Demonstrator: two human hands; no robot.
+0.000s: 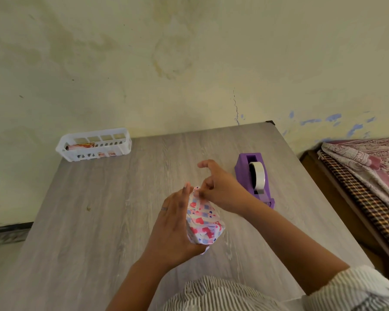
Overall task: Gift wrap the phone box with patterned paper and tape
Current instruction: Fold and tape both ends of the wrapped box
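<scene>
While between both hands, phone box [203, 223] in heart-patterned paper.

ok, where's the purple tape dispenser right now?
Head view: the purple tape dispenser sits on the grey wood-grain table, right side, just beyond the right hand.

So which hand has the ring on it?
The left hand, holding the wrapped box; a ring shows on one finger. The right hand is bare.

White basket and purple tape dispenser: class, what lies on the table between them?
In the head view, only bare table lies between the white basket and the purple tape dispenser.
</scene>
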